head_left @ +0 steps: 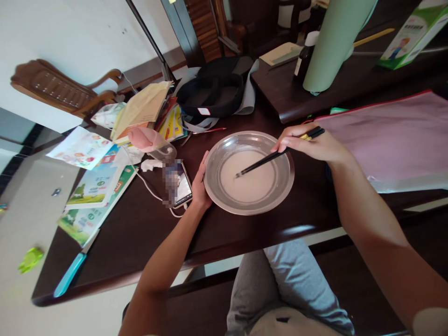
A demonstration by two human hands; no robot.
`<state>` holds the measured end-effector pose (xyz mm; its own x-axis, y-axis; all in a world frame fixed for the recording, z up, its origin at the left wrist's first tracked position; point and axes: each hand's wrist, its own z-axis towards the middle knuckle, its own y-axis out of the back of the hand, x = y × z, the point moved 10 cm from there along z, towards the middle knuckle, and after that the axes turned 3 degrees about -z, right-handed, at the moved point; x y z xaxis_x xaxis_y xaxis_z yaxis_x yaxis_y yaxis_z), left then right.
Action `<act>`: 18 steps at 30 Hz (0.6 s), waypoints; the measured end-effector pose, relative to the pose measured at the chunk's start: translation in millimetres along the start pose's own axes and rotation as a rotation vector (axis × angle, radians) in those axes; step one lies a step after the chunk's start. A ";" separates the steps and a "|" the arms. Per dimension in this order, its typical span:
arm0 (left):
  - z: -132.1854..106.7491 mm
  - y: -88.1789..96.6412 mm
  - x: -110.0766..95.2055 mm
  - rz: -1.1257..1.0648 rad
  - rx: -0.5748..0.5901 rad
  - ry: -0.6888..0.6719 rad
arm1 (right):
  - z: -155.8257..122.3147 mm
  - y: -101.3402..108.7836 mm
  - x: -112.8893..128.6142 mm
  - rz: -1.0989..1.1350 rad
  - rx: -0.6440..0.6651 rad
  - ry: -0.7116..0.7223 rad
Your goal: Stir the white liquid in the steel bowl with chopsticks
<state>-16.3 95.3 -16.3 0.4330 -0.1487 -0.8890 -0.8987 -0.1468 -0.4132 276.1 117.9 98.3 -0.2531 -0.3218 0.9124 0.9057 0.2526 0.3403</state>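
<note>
A wide metal bowl (217,191) stands on the dark wooden table, with a milky, off-white liquid (250,179) in its bottom. Against the bowl's left rim lies my left hand (202,184), its fingers curved along the outside and partly hidden behind it. My right hand (304,142), over the right rim, is closed around black chopsticks (266,161) with gold bands near their upper ends. They slant down to the left, and their tips touch the liquid. A phone (181,184) with a lit screen and a white cable lies just left of my left hand.
Books and papers (93,182) cover the table's left side, with a blue-handled knife (72,273) near its left corner. Behind the bowl sits an open black case (213,93). A green cylinder (334,46) stands at the back right, and a pinkish zip pouch (395,140) lies right.
</note>
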 end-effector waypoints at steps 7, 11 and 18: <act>-1.0 -1.1 0.5 0.001 -0.003 0.013 | -2.9 16.3 -2.0 0.059 -0.097 -0.020; -1.0 -1.3 0.6 -0.002 -0.003 0.014 | -0.8 -3.1 1.4 0.019 0.036 -0.008; -0.4 -1.5 1.3 -0.016 -0.004 0.014 | -1.7 25.6 -2.8 0.063 -0.168 0.049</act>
<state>-14.4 94.9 -16.7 0.4482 -0.1604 -0.8794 -0.8915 -0.1532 -0.4264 300.6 123.6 104.1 -0.1803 -0.3556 0.9171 0.9645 0.1190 0.2358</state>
